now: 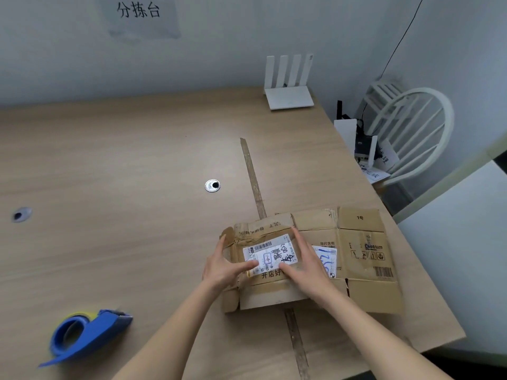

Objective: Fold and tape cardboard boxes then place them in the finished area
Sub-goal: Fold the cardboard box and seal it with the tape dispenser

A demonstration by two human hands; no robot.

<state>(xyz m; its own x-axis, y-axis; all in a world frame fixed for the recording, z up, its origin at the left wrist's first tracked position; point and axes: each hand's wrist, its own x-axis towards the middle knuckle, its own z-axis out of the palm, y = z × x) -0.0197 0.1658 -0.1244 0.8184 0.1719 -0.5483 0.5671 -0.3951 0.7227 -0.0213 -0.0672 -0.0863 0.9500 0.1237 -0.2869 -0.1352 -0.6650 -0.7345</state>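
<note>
A flattened brown cardboard box [263, 293] with white shipping labels lies on top of a second, larger flat box [365, 253] near the table's right front corner. My left hand [223, 266] grips the top box at its left edge, thumb over the label. My right hand [306, 266] holds its right side, fingers stretched along the edge and thumb on the label. A blue tape dispenser [85, 335] with a yellowish roll lies at the front left, well away from both hands.
The wooden table [123, 165] has a strip of old tape [253, 176] along its seam and two cable holes [212, 185]. A white router [288, 89] stands at the back. A white chair [411, 133] with devices and papers sits past the right edge.
</note>
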